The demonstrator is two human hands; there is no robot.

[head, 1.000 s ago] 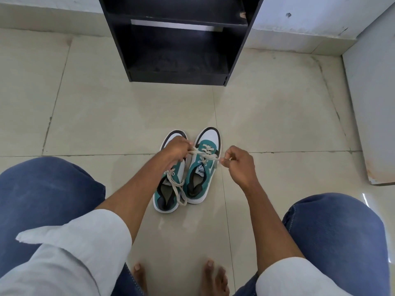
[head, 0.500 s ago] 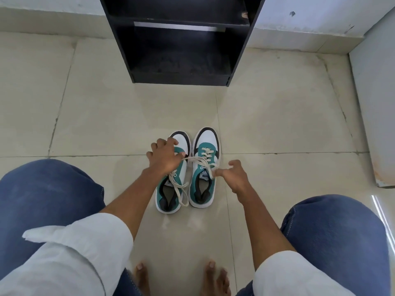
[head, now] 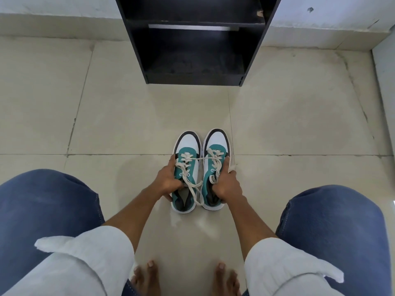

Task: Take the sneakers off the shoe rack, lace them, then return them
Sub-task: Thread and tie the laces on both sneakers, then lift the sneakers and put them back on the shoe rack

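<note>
Two teal, white and black sneakers stand side by side on the floor tiles, toes pointing at the rack. My left hand (head: 168, 180) grips the left sneaker (head: 187, 150) at its outer side, thumb on the tongue. My right hand (head: 225, 184) holds the right sneaker (head: 215, 144) at its collar and outer side. Cream laces (head: 193, 185) run through the eyelets, cross from one shoe to the other and hang loose between them. The black shoe rack (head: 192, 79) stands ahead, both visible shelves bare.
My blue-jeaned knees fill the lower left (head: 42, 206) and lower right (head: 333, 218). My bare feet (head: 147, 278) rest on the tiles below the shoes. A white wall plinth (head: 320, 33) runs behind the rack; a white panel (head: 386, 67) stands at the right edge.
Both hands have let go of the lace ends they were pulling and dropped onto the shoes, each now gripping one sneaker. The view has tilted slightly toward the rack.
</note>
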